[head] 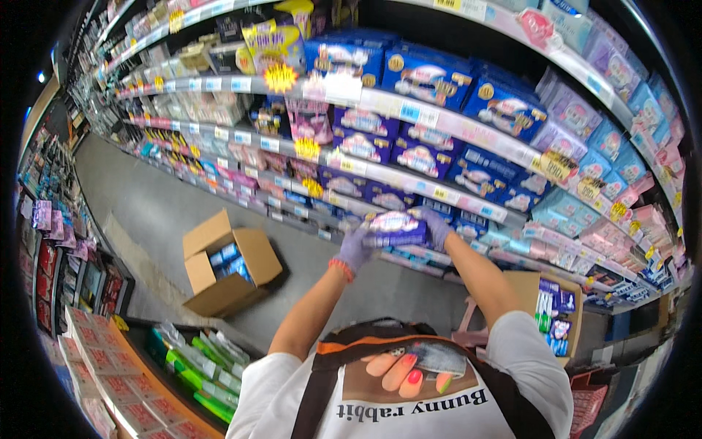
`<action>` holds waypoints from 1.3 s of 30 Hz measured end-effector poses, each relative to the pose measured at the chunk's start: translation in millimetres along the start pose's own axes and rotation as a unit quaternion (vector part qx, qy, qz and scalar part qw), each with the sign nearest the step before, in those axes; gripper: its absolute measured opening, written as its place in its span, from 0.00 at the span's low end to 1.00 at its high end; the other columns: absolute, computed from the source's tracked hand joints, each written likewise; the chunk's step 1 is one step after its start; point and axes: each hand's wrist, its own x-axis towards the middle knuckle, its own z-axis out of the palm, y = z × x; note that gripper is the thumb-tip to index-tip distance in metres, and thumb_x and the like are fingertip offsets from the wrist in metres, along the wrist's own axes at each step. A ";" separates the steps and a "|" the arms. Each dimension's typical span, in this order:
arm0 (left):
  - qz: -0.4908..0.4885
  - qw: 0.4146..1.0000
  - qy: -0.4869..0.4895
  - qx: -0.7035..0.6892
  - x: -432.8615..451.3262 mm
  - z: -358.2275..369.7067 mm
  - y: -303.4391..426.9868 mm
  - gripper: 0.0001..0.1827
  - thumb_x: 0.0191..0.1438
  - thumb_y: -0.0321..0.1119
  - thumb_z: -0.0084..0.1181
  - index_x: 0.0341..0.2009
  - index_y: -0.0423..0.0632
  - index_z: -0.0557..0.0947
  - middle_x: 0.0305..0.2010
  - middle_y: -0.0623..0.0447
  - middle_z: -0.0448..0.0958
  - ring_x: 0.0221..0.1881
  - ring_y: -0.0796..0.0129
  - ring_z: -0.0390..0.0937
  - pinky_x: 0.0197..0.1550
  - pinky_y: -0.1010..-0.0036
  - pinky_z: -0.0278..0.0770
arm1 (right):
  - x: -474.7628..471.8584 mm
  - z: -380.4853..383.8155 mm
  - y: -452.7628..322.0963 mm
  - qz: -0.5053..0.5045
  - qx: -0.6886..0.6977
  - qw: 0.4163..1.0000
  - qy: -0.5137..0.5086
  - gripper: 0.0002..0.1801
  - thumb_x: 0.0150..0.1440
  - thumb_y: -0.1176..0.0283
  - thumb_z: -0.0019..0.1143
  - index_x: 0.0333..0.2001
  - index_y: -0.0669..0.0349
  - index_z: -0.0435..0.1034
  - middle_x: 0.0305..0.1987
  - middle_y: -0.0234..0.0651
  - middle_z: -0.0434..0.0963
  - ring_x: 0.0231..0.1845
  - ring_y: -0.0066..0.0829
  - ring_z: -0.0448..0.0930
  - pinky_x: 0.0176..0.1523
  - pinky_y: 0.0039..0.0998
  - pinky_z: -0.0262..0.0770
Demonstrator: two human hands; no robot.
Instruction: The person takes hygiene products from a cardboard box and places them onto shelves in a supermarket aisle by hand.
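Between my two gloved hands is a purple pack with a pink and white label (396, 228). My left hand (354, 246), in a thin lilac glove with a coral band at the wrist, grips its left end. Its right end is held by my right hand (435, 227), gloved the same way. Behind the pack rise shelves with similar purple packs (421, 156) on a middle level and larger blue packs (428, 77) above them. Price tags and yellow starburst signs (280, 78) line the shelf edges.
An open cardboard box (230, 293) with blue packs stands on the grey floor at left. Another carton (521, 291) with mixed packs is at right, near a pink basket (588, 403). Green and white packs (203, 365) fill a bin at lower left, beside stacked pink-and-white boxes (118, 378).
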 end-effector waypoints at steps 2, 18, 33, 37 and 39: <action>-0.046 0.997 0.034 0.042 -5.1 6.7 10.7 0.30 0.49 0.44 0.61 0.56 0.58 0.66 0.48 0.53 0.72 0.45 0.65 0.73 0.43 0.67 0.76 | -13.8 11.2 -16.7 -0.088 -0.117 0.988 -0.052 0.25 0.49 0.64 0.60 0.49 0.63 0.67 0.45 0.37 0.75 0.45 0.28 0.75 0.51 0.30 0.73; 0.077 0.978 -0.180 0.070 17.9 22.8 89.9 0.35 0.45 0.31 0.63 0.57 0.43 0.65 0.54 0.47 0.71 0.53 0.58 0.72 0.55 0.62 0.72 | -80.9 132.3 -208.2 -0.378 -0.627 0.675 0.096 0.22 0.49 0.64 0.59 0.49 0.53 0.70 0.50 0.41 0.74 0.54 0.40 0.72 0.60 0.34 0.66; 0.040 0.948 -0.281 0.146 34.9 15.7 162.1 0.27 0.45 0.28 0.66 0.50 0.44 0.70 0.44 0.53 0.75 0.41 0.70 0.74 0.43 0.75 0.75 | -45.2 190.0 -332.3 -0.183 -0.833 0.401 0.335 0.39 0.40 0.62 0.66 0.58 0.53 0.62 0.58 0.42 0.67 0.61 0.41 0.66 0.63 0.41 0.61; 0.046 0.944 -0.286 0.160 29.4 10.4 170.3 0.31 0.43 0.30 0.68 0.52 0.44 0.69 0.46 0.53 0.74 0.44 0.70 0.73 0.45 0.74 0.75 | -70.4 208.3 -320.9 -0.306 -0.815 0.340 0.355 0.34 0.39 0.65 0.68 0.53 0.53 0.65 0.49 0.40 0.74 0.53 0.38 0.73 0.58 0.39 0.63; 0.052 0.943 -0.281 0.170 18.4 16.7 178.8 0.32 0.42 0.30 0.69 0.52 0.45 0.69 0.47 0.53 0.74 0.45 0.69 0.73 0.46 0.73 0.75 | -107.4 216.8 -302.0 -0.462 -0.757 0.262 0.380 0.30 0.41 0.65 0.67 0.50 0.55 0.68 0.47 0.40 0.76 0.51 0.38 0.75 0.56 0.38 0.66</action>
